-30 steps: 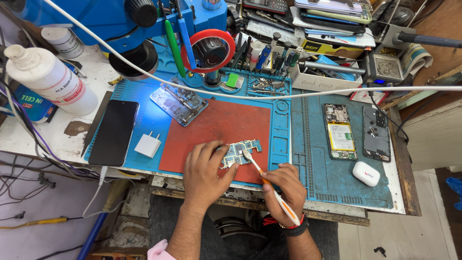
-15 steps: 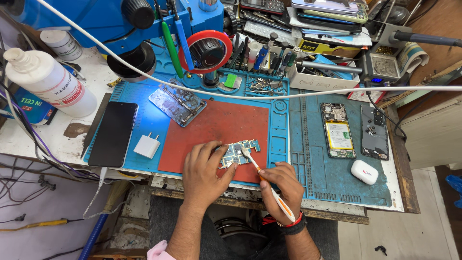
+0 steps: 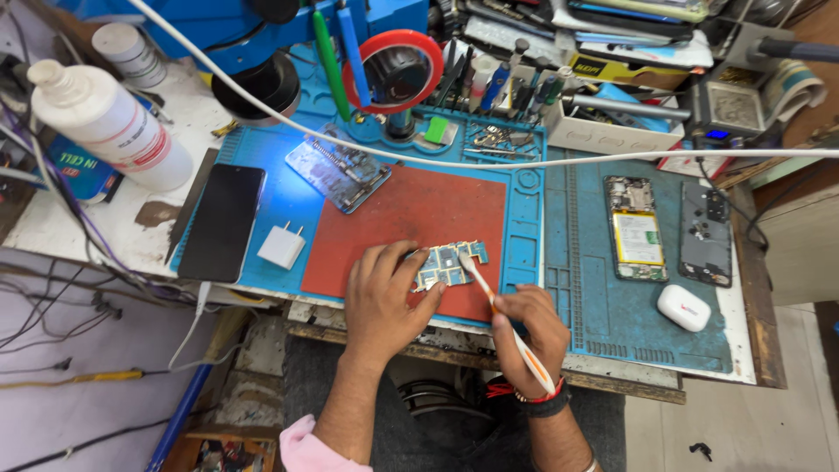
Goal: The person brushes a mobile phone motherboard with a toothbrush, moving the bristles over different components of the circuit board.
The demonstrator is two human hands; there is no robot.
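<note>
Cluttered repair bench (image 3: 105, 236), laid with blue work mats and a red silicone mat (image 3: 393, 223) at the middle. On that red mat's near edge, a small circuit board (image 3: 447, 265). Left hand (image 3: 380, 301) just left of the board, fingertips pressed on its left end, pinning it flat. Right hand (image 3: 529, 328) just off the red mat's near right corner, clenched round a white and orange brush (image 3: 498, 310), bristle end touching the board's right part. Left of the red mat, a white charger plug (image 3: 281, 246) and a black phone (image 3: 222, 223). Well right of the red mat, an opened phone (image 3: 635, 227), a grey back cover (image 3: 706, 232) and a white earbud case (image 3: 683, 307).
</note>
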